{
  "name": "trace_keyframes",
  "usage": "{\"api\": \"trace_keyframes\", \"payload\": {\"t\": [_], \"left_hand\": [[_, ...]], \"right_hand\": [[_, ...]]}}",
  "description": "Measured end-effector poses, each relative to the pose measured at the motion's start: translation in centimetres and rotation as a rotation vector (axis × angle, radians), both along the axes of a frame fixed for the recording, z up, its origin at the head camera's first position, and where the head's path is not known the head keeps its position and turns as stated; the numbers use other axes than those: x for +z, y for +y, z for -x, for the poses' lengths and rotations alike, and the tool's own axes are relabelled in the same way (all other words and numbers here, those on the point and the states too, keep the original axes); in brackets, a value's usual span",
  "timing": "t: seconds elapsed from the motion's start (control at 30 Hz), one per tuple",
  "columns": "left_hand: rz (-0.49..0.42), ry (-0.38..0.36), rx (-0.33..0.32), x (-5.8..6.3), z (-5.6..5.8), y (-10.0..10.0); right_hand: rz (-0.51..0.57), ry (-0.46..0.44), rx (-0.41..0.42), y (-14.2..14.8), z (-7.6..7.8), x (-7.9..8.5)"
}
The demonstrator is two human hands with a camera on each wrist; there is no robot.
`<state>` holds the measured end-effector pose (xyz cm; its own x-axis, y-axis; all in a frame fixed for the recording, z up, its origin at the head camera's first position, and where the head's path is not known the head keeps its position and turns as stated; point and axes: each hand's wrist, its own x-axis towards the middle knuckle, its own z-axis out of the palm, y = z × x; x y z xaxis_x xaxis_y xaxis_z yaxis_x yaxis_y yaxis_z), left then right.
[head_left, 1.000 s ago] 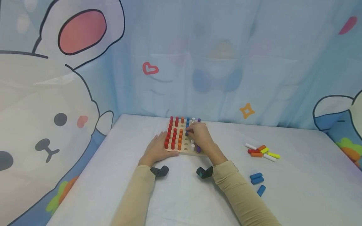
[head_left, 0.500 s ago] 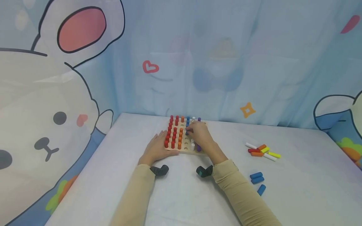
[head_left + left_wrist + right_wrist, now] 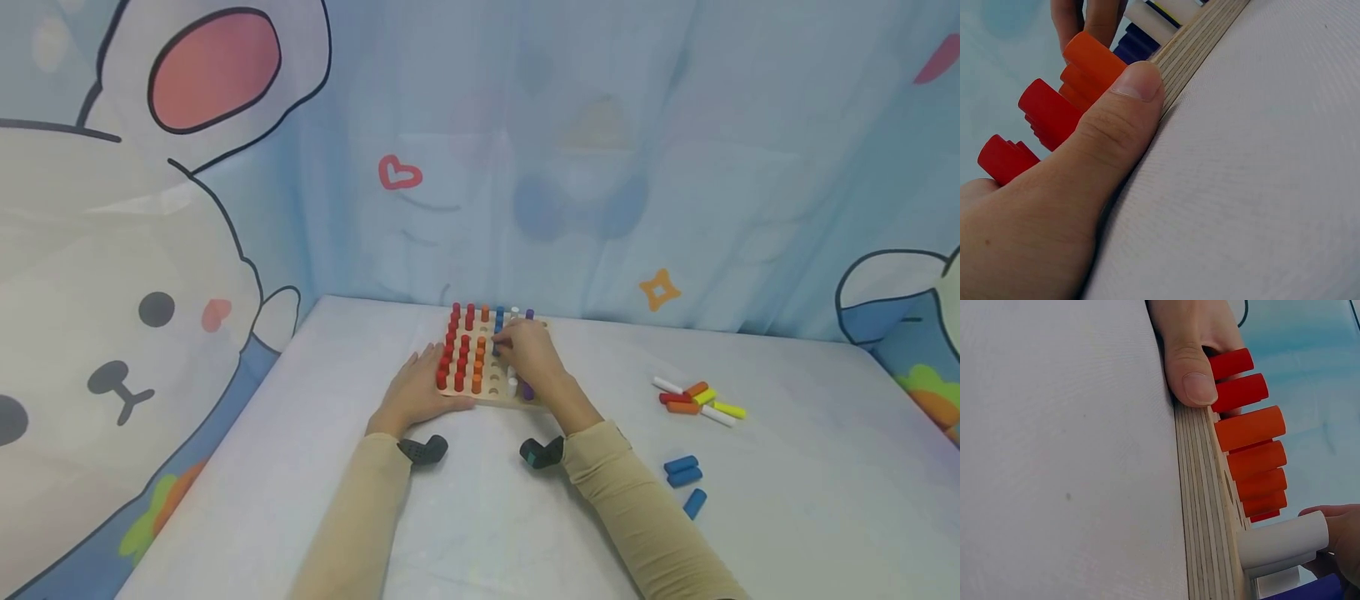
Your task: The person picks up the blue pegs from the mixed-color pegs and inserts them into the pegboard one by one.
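Observation:
A wooden pegboard (image 3: 494,402) lies on the white table, with rows of coloured pegs standing in its holes. My left hand (image 3: 417,388) rests against the board's near left corner, fingers along the left side. Its thumb (image 3: 1119,109) lies straight along the front edge in the left wrist view. Over the blue row, my right hand (image 3: 534,357) pinches a blue peg (image 3: 496,349) between thumb and fingers. Whether that peg sits in a hole is hidden. Red pegs (image 3: 459,382), orange pegs (image 3: 477,383) and a white peg (image 3: 1285,540) stand near the hands.
Several loose red, orange, yellow and white pegs (image 3: 683,407) lie on the table to the right of the board. Nearer to me are loose blue pegs (image 3: 684,477). A printed cloth curtain (image 3: 585,208) hangs behind the table.
The head view has tilted slightly, so everything sits a little higher. Both hands keep their places at the board; the right still pinches the blue peg.

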<state>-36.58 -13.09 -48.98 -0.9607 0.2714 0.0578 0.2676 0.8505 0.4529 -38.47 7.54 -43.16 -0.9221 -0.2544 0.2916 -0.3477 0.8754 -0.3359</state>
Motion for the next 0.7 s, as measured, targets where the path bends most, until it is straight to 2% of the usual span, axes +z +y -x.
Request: {"api": "trace_keyframes", "payload": {"t": [0.23,0.3,0.47,0.7], "left_hand": [[0.003,0.008,0.0,0.04,0.08,0.01],[0.005,0.011,-0.004,0.11,0.0,-0.02],[-0.002,0.007,0.0,0.0,-0.39,-0.12],[-0.012,0.006,0.017,-0.41,-0.41,0.1]], "right_hand": [[-0.036,0.055,0.025,-0.14,0.08,-0.19],[-0.05,0.045,0.021,-0.24,-0.02,-0.09],[-0.045,-0.044,-0.004,-0.38,-0.22,-0.05],[-0.02,-0.048,-0.007,-0.06,-0.33,-0.05]]}}
